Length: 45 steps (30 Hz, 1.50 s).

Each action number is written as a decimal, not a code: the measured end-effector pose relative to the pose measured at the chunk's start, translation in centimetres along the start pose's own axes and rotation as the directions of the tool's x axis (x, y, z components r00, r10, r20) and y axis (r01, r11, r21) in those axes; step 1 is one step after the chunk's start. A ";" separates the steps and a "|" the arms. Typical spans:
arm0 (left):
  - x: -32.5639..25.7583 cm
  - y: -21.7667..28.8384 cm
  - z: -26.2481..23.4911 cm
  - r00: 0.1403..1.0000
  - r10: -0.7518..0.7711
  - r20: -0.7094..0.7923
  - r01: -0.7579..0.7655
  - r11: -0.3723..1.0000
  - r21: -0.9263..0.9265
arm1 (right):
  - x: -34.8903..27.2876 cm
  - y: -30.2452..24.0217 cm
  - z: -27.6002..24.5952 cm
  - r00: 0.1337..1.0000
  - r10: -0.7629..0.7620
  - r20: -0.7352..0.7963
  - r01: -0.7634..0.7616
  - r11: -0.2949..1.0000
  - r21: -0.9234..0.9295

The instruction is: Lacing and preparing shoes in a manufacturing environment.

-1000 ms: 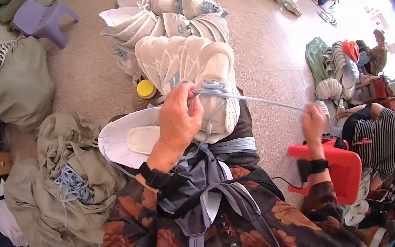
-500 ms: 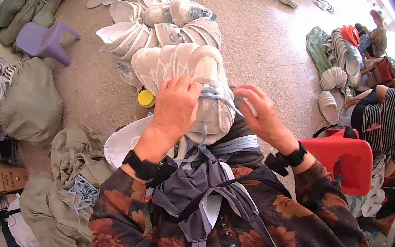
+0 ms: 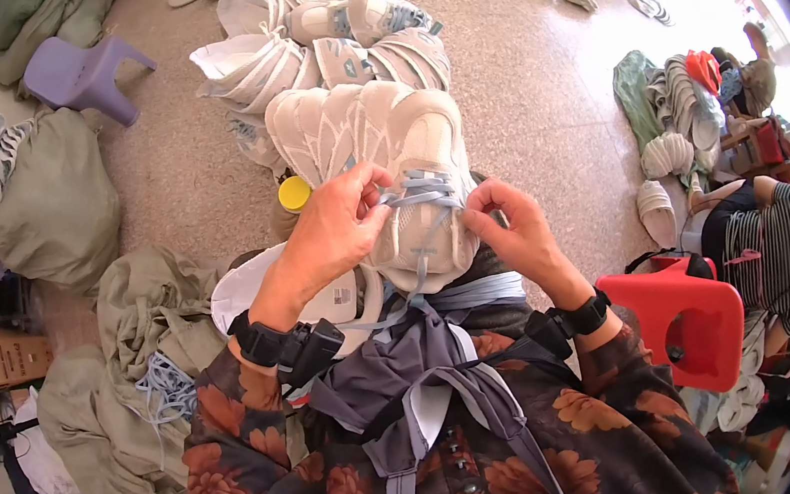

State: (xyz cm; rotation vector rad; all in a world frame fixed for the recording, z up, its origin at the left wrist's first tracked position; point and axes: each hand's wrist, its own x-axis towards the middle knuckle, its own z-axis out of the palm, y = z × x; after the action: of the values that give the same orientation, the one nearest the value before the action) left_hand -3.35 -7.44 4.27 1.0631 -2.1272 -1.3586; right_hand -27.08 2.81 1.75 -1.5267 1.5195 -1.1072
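Note:
A beige-white sneaker upper (image 3: 427,131) lies over my lap with its toe pointing away from me. Pale blue shoelace (image 3: 429,185) crosses its eyelet rows. At the left row, my left hand (image 3: 336,223) pinches the lace between thumb and forefinger. My right hand (image 3: 514,230) is closed in a pinch at the right edge, where the lace runs into its fingertips; the exact grip is partly hidden. Beyond, more beige uppers (image 3: 303,129) lean in an overlapping row. A bundle of blue laces (image 3: 482,292) lies across my lap, below the upper.
A jar with a yellow lid (image 3: 294,193) stands left of the uppers. Further left are a lace tangle (image 3: 166,385) on green cloth, a stuffed sack (image 3: 56,209) and a purple stool (image 3: 83,74). A red stool (image 3: 683,318) stands at right, near a person in stripes (image 3: 768,245).
My left hand has moved off the toe side down to the left eyelets. The right hand has come in to the upper's edge, and the lace's crossings sit closer there.

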 end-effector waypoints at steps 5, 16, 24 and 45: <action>0.4 -2.1 -0.6 0.989 -0.111 0.095 0.130 0.965 -0.226 | -0.5 0.6 0.0 0.996 0.087 -0.028 -0.082 0.987 0.136; -0.3 -2.1 -0.7 0.973 -0.205 0.104 0.214 0.645 -0.734 | -0.5 0.8 0.2 0.984 0.177 0.007 -0.169 0.924 0.344; -0.8 0.9 2.4 0.884 0.409 -0.227 -0.285 0.855 0.433 | 0.0 1.2 0.1 0.993 0.110 0.051 -0.117 0.980 0.162; 0.5 -1.1 2.4 0.976 0.203 -0.077 -0.197 0.977 0.078 | -3.9 2.9 -7.4 0.975 0.188 0.116 -0.202 0.972 0.121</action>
State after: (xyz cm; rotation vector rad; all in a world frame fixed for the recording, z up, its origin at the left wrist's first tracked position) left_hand -4.84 -6.65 2.16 0.8870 -2.1670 -1.1340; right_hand -34.76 7.17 1.58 -1.2945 1.4609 -0.9788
